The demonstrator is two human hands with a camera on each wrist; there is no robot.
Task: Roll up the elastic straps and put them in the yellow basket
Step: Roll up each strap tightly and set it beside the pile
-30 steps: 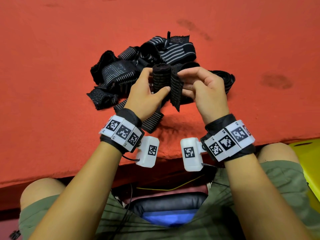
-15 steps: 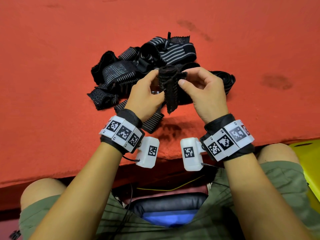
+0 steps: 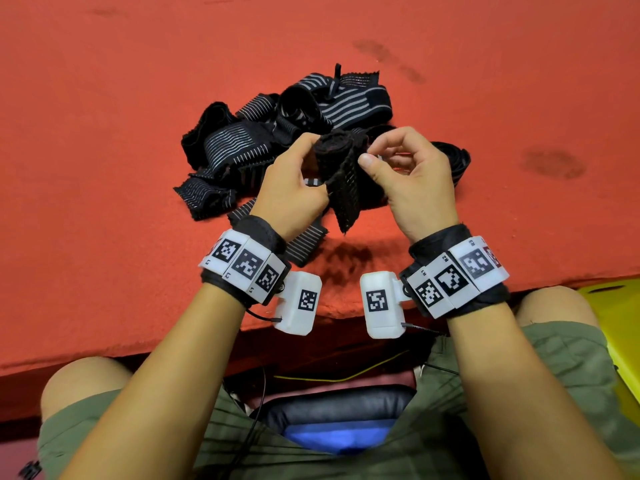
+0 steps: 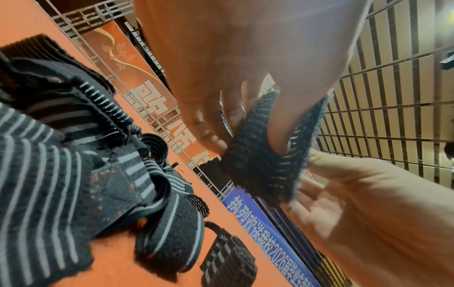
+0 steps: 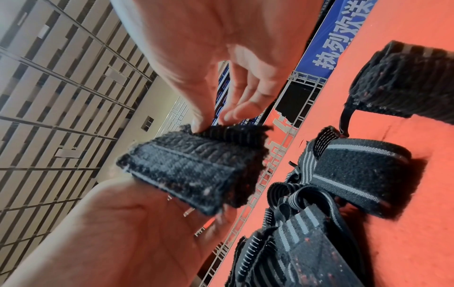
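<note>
Your left hand [image 3: 294,188] grips the half-wound strap [image 3: 341,168], thumb and fingers curled round the coil, while your right hand [image 3: 412,181] pinches its loose edge at the top; a short tail hangs free, so this roll looks nearly finished. Beyond lies the pile of straps [image 3: 277,133], ribbed black elastic with grey stripes and fuzzy patches, on the red felt table [image 3: 104,168]. The yellow basket [image 3: 620,327] waits at your right knee.
</note>
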